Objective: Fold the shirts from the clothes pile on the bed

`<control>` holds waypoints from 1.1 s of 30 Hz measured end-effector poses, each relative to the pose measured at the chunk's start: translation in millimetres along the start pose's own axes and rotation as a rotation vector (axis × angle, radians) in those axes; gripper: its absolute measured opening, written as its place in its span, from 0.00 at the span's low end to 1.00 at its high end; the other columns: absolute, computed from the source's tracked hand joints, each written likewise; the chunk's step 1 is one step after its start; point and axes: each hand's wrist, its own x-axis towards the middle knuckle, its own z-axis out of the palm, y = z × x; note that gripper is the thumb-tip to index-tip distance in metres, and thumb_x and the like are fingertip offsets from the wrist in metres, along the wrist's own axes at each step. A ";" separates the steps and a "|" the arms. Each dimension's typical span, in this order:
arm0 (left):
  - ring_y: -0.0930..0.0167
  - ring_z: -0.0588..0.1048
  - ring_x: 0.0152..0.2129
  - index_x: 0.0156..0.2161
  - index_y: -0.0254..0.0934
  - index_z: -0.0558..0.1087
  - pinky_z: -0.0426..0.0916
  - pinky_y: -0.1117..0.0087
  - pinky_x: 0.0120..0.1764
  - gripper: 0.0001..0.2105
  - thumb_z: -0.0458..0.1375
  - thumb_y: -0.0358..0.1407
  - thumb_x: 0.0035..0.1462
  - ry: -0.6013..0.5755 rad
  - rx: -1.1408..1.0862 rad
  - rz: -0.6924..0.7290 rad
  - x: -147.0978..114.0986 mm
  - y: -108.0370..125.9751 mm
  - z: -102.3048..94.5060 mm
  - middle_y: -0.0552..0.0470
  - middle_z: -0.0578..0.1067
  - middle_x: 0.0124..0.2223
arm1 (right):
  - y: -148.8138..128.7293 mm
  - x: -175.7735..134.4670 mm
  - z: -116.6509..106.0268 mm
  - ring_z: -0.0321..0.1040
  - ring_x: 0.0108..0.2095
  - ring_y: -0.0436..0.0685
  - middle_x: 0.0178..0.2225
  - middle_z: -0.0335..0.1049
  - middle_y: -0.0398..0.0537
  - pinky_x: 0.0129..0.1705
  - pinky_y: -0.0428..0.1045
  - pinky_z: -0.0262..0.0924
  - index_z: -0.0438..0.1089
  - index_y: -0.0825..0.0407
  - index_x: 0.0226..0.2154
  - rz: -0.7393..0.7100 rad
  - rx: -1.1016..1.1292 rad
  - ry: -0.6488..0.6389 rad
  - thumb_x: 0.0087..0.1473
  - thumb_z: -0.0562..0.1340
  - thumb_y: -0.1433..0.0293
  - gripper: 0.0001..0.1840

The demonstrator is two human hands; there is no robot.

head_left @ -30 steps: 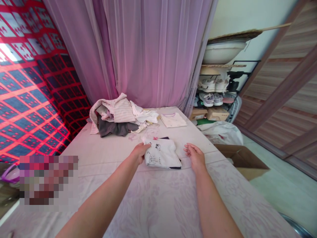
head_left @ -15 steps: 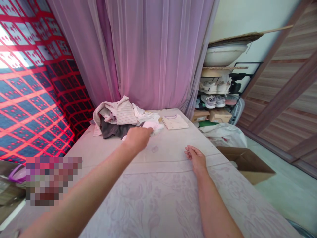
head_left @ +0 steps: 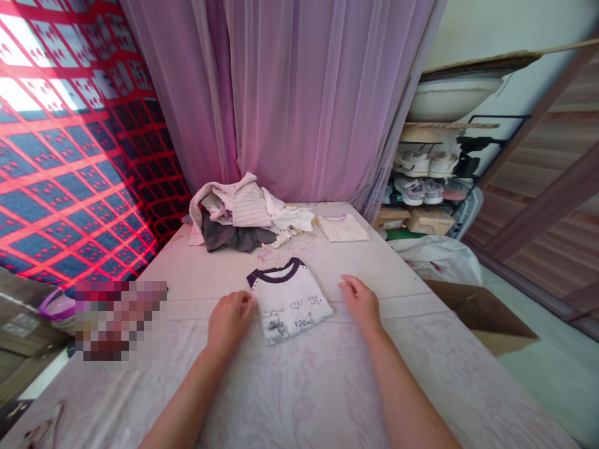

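Observation:
A folded white T-shirt [head_left: 290, 305] with a dark neckband and black printed drawings lies flat on the patterned sheet [head_left: 290, 399], slightly turned. At its left edge is my left hand [head_left: 231, 319], fingers curled and thumb meeting the cloth; the fingertips are partly hidden. My right hand [head_left: 364, 305] rests just beyond the shirt's right side, apart from it. Its fingers are loosely bent with nothing in them. Farther back, a second folded pale shirt [head_left: 344, 229] lies near the bed's far edge. To its left sits a loose heap of clothes [head_left: 250, 209], pink, white and dark grey.
A purple curtain [head_left: 318, 106] hangs behind the far edge. Shoes [head_left: 423, 190] stand on a rack at right, under a white basin [head_left: 453, 96]. An open cardboard box [head_left: 482, 312] is on the floor right of the bed. A red-and-blue patterned cloth [head_left: 79, 181] hangs at left.
My left hand has come back from the clothes heap toward me, and the white T-shirt now lies between my hands. My right hand has hardly moved. The view has shifted slightly left.

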 end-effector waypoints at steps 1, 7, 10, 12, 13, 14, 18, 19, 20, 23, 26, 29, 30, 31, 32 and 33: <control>0.65 0.72 0.35 0.35 0.40 0.74 0.61 0.67 0.36 0.15 0.47 0.43 0.60 -0.002 0.008 0.001 2.0 -4.5 0.4 0.47 0.77 0.36 | -7.8 -4.6 4.3 0.71 0.31 0.55 0.32 0.77 0.45 0.35 0.49 0.61 0.73 0.46 0.41 -0.042 -0.110 -0.031 0.51 0.54 0.62 0.18; 0.65 0.72 0.34 0.31 0.41 0.76 0.60 0.66 0.40 0.16 0.49 0.44 0.59 0.012 -0.030 0.092 -2.7 -4.4 12.8 0.49 0.78 0.34 | -35.7 -21.8 17.4 0.69 0.29 0.54 0.28 0.76 0.42 0.32 0.47 0.58 0.74 0.43 0.41 -0.133 -0.393 -0.155 0.54 0.54 0.61 0.16; 0.65 0.72 0.34 0.28 0.42 0.75 0.59 0.65 0.42 0.15 0.52 0.46 0.57 -0.042 -0.125 0.090 -7.7 2.2 15.6 0.50 0.78 0.31 | -36.1 -22.2 16.4 0.69 0.28 0.54 0.28 0.75 0.42 0.32 0.47 0.58 0.74 0.43 0.41 -0.120 -0.400 -0.158 0.53 0.55 0.60 0.17; 0.64 0.71 0.34 0.25 0.42 0.75 0.59 0.64 0.43 0.16 0.53 0.48 0.56 -0.087 -0.191 0.086 -11.1 5.5 15.7 0.50 0.76 0.29 | -35.5 -22.0 15.8 0.68 0.27 0.53 0.26 0.75 0.41 0.31 0.47 0.58 0.74 0.43 0.41 -0.122 -0.391 -0.159 0.52 0.56 0.59 0.17; 0.64 0.71 0.34 0.24 0.42 0.74 0.58 0.63 0.44 0.16 0.54 0.49 0.55 -0.101 -0.215 0.085 -12.8 6.8 15.4 0.49 0.76 0.29 | -35.3 -22.0 15.6 0.68 0.27 0.53 0.26 0.75 0.41 0.31 0.47 0.57 0.74 0.43 0.41 -0.123 -0.386 -0.160 0.51 0.56 0.59 0.17; 0.64 0.70 0.34 0.24 0.42 0.74 0.58 0.62 0.45 0.17 0.54 0.49 0.54 -0.109 -0.230 0.085 -14.6 7.7 14.9 0.49 0.76 0.29 | -35.1 -22.1 15.5 0.68 0.26 0.53 0.25 0.75 0.40 0.30 0.47 0.57 0.74 0.43 0.40 -0.122 -0.383 -0.163 0.51 0.56 0.59 0.17; 0.63 0.69 0.38 0.23 0.42 0.75 0.55 0.58 0.47 0.17 0.57 0.51 0.52 -0.136 -0.215 0.077 -22.0 9.9 12.0 0.50 0.75 0.33 | -33.1 -22.2 15.3 0.66 0.23 0.52 0.25 0.74 0.39 0.29 0.47 0.57 0.74 0.43 0.41 -0.123 -0.363 -0.180 0.49 0.57 0.58 0.18; 0.63 0.68 0.39 0.23 0.42 0.75 0.54 0.58 0.48 0.17 0.57 0.51 0.51 -0.148 -0.210 0.071 -24.2 10.2 11.5 0.50 0.75 0.34 | -32.2 -22.1 15.1 0.65 0.22 0.52 0.25 0.74 0.39 0.29 0.47 0.57 0.74 0.43 0.41 -0.128 -0.357 -0.184 0.49 0.57 0.58 0.18; 0.63 0.68 0.40 0.22 0.42 0.75 0.54 0.58 0.49 0.17 0.58 0.51 0.50 -0.158 -0.207 0.066 -26.6 10.5 11.3 0.50 0.75 0.35 | -31.2 -21.8 14.7 0.65 0.22 0.51 0.24 0.74 0.39 0.28 0.47 0.56 0.74 0.43 0.41 -0.132 -0.355 -0.185 0.49 0.57 0.58 0.18; 0.61 0.67 0.44 0.20 0.41 0.74 0.53 0.57 0.50 0.17 0.59 0.51 0.49 -0.156 -0.208 0.054 -35.1 10.5 13.7 0.50 0.76 0.40 | -29.1 -21.3 13.2 0.64 0.22 0.51 0.22 0.72 0.38 0.27 0.47 0.55 0.74 0.43 0.41 -0.132 -0.380 -0.187 0.50 0.56 0.58 0.18; 0.60 0.65 0.48 0.24 0.43 0.76 0.51 0.55 0.53 0.13 0.61 0.49 0.49 -0.104 -0.232 0.020 -43.0 10.6 19.6 0.50 0.75 0.46 | -29.4 -21.7 11.6 0.65 0.23 0.52 0.22 0.73 0.39 0.28 0.47 0.53 0.74 0.43 0.42 -0.131 -0.428 -0.192 0.50 0.57 0.59 0.18; 0.61 0.65 0.50 0.26 0.44 0.77 0.50 0.55 0.55 0.10 0.61 0.46 0.50 -0.062 -0.278 -0.034 -47.0 11.9 24.0 0.51 0.75 0.48 | -30.8 -23.2 10.7 0.65 0.24 0.52 0.23 0.73 0.39 0.28 0.47 0.54 0.73 0.43 0.42 -0.120 -0.444 -0.206 0.50 0.57 0.59 0.18; 0.61 0.65 0.50 0.26 0.44 0.77 0.49 0.54 0.55 0.09 0.61 0.46 0.50 -0.058 -0.293 -0.046 -47.5 12.4 24.6 0.52 0.75 0.48 | -31.1 -23.9 10.6 0.66 0.24 0.52 0.24 0.73 0.39 0.28 0.47 0.54 0.73 0.43 0.43 -0.119 -0.442 -0.207 0.51 0.57 0.59 0.18; 0.60 0.65 0.51 0.26 0.44 0.77 0.49 0.54 0.55 0.09 0.61 0.46 0.50 -0.057 -0.304 -0.054 -47.9 12.8 24.8 0.52 0.75 0.49 | -31.1 -24.7 10.5 0.66 0.24 0.52 0.24 0.73 0.39 0.28 0.47 0.54 0.73 0.42 0.43 -0.123 -0.439 -0.201 0.51 0.57 0.59 0.18; 0.60 0.64 0.52 0.25 0.44 0.77 0.49 0.54 0.55 0.09 0.61 0.45 0.50 -0.058 -0.309 -0.057 -48.3 13.0 24.8 0.51 0.74 0.49 | -31.0 -25.5 10.4 0.66 0.24 0.53 0.24 0.73 0.39 0.28 0.47 0.54 0.73 0.42 0.43 -0.129 -0.440 -0.189 0.51 0.57 0.59 0.17; 0.59 0.63 0.53 0.24 0.43 0.76 0.49 0.53 0.56 0.09 0.62 0.45 0.49 -0.059 -0.307 -0.055 -48.8 12.9 24.7 0.51 0.74 0.50 | -30.6 -26.4 10.3 0.67 0.25 0.53 0.24 0.73 0.39 0.28 0.47 0.54 0.73 0.42 0.43 -0.139 -0.446 -0.175 0.51 0.57 0.59 0.17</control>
